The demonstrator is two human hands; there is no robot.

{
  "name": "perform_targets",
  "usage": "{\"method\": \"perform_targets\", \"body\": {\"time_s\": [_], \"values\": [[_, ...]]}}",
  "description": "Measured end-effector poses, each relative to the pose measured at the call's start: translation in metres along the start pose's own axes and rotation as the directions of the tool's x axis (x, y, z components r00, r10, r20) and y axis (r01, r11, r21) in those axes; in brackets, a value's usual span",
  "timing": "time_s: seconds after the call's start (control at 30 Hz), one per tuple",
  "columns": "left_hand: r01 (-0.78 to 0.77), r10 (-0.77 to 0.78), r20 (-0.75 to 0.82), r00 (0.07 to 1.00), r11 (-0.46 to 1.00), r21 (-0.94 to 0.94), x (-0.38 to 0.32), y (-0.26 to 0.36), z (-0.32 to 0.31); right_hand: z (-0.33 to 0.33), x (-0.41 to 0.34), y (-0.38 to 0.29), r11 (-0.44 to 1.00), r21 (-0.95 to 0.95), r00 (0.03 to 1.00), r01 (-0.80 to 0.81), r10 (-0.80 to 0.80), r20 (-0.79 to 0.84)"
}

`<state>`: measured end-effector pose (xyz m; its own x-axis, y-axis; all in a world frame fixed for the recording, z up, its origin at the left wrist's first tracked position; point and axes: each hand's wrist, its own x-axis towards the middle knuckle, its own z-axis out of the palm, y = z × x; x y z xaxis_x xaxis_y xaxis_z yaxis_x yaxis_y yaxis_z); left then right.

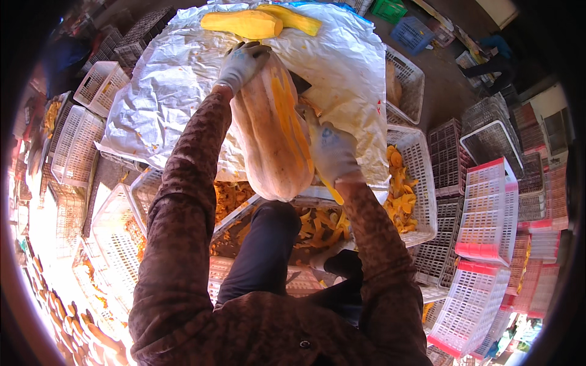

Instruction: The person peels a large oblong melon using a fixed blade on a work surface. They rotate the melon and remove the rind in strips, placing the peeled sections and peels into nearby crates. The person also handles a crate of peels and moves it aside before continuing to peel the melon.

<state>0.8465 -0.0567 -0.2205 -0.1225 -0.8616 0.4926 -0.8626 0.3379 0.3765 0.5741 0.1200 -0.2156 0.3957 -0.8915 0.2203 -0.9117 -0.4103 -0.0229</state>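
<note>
A large tan squash (270,142) lies lengthwise in front of me on a table covered with a white plastic sheet (169,82). Orange strips on its right side show where skin is off. My left hand (242,64), in a white and grey work glove, rests on the squash's far end. Along its right side is my right hand (332,146), gloved and closed around a yellow handle (333,190); a dark blade (300,83) shows beyond the squash, and whether it joins that handle is unclear. Two peeled yellow squash pieces (242,24) lie at the table's far edge.
A white crate (428,201) with orange peelings (400,196) stands at the table's right; more peelings (320,226) lie below the near edge. Stacked plastic crates (485,210) line the right side, others (78,146) the left. Another person (496,64) is at the upper right.
</note>
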Motion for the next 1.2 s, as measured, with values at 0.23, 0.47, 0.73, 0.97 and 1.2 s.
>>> {"method": "perform_targets", "body": {"time_s": [0.23, 0.47, 0.73, 0.97, 1.2], "values": [[-0.009, 0.009, -0.019, 1.0, 1.0, 0.027, -0.005, -0.006, 0.0, 0.006, -0.022, -0.027, 0.999, 0.034, 0.984, -0.025, 0.019, 0.176], [0.01, -0.012, -0.046, 0.999, 1.0, -0.023, -0.009, -0.011, 0.0, -0.015, -0.149, -0.008, 0.991, 0.121, 0.947, -0.054, 0.012, 0.32], [0.049, -0.038, 0.078, 0.996, 0.989, -0.142, -0.01, -0.036, -0.022, -0.006, 0.008, 0.01, 0.894, 0.416, 0.985, -0.168, 0.131, 0.117], [-0.017, -0.027, 0.111, 0.993, 0.926, 0.378, 0.004, 0.023, -0.009, 0.022, 0.151, 0.002, 0.918, 0.383, 0.993, -0.1, 0.068, 0.095], [0.003, -0.063, 0.144, 0.988, 0.925, 0.381, 0.0, -0.039, 0.009, 0.064, 0.142, -0.03, 0.996, 0.023, 0.995, 0.09, -0.091, 0.051]]}}
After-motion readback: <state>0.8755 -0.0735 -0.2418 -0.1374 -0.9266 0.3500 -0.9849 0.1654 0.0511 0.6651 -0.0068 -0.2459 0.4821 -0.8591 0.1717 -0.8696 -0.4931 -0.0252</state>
